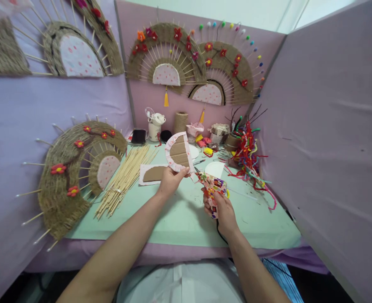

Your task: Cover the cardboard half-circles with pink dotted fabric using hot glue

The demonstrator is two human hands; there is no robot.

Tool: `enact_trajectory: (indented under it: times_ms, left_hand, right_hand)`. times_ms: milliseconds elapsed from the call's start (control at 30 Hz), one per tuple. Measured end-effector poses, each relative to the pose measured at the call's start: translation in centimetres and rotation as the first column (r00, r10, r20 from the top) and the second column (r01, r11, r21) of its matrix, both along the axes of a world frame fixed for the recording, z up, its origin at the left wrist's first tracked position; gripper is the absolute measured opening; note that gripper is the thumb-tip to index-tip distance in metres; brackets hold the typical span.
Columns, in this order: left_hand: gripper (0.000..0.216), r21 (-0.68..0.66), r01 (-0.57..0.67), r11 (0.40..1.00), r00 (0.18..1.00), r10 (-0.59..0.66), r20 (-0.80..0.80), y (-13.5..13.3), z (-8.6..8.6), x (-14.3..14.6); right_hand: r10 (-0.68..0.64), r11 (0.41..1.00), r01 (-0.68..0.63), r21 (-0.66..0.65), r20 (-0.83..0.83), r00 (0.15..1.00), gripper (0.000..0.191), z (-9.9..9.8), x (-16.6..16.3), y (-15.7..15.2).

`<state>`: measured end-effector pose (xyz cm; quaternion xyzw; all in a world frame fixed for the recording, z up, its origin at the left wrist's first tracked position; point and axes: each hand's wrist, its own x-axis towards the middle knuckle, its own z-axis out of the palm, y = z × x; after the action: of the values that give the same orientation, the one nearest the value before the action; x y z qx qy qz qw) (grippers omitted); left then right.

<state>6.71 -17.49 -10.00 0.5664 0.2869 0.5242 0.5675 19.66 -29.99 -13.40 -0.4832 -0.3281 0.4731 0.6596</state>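
Observation:
My left hand pinches the lower corner of a half-round cardboard piece, held up above the table. White spotted fabric is folded over its rim, and bare brown cardboard shows in the middle. In my right hand is a glue gun with a flowery pattern, its nozzle pointing left at the fabric's lower corner. Whether the nozzle touches the fabric I cannot tell. A second half-round of cardboard lies on a white fabric piece beside my left hand. A white half-round rests behind the glue gun.
Thin wooden sticks lie bundled at the left, near a twine fan leaning on the wall. A twine roll, a white pot and a tangle of pipe cleaners stand at the back. More fans hang behind.

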Motion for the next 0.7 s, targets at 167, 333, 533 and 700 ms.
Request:
enact_trajectory:
  times_ms: [167, 333, 533, 700]
  left_hand:
    - [0.025, -0.013, 0.012, 1.000, 1.000, -0.012, 0.000, -0.29, 0.45, -0.06]
    - [0.027, -0.039, 0.016, 0.999, 1.000, -0.015, 0.022, -0.50, 0.75, 0.00]
    - [0.027, -0.019, 0.010, 1.000, 1.000, -0.010, -0.005, -0.38, 0.58, -0.02]
    - [0.029, -0.005, 0.010, 1.000, 0.999, -0.010, -0.036, -0.25, 0.40, -0.12]
  right_hand:
    - [-0.002, 1.000, 0.002, -0.001, -0.061, 0.998, 0.033, 0.02, 0.00, 0.08]
    - [-0.027, 0.999, 0.026, -0.030, -0.038, 0.999, 0.036, 0.01, -0.06, 0.08]
    - [-0.044, 0.999, 0.044, -0.007, -0.028, 0.999, 0.036, 0.35, -0.41, 0.13]
    - [-0.051, 0.999, 0.052, -0.015, 0.030, 0.998, 0.041, 0.83, -0.66, 0.05]
